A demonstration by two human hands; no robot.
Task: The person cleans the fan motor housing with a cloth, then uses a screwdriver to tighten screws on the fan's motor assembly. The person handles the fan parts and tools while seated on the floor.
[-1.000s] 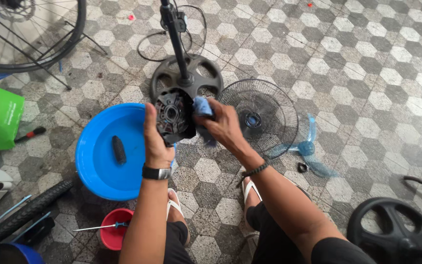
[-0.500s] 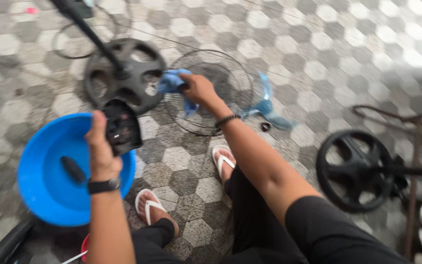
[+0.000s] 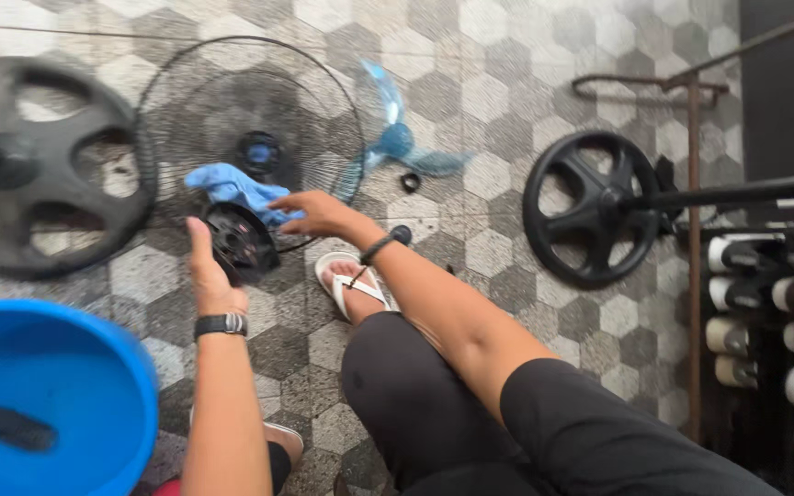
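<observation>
We see the left hand (image 3: pixel 209 276) gripping a round black fan part (image 3: pixel 239 241), fingers wrapped behind it. The right hand (image 3: pixel 317 213), at three o'clock from it, pinches a blue cloth (image 3: pixel 232 188) (draped over the part's top edge) above the wire fan guard (image 3: pixel 323 101).

I am seeing a blue basin (image 3: pixel 94 367) sitting at lower left, a wire fan guard (image 3: pixel 305 92) lying beside blue fan blades (image 3: pixel 397 142), and a black round fan base (image 3: pixel 590 207) resting on hexagonal tiles.
</observation>
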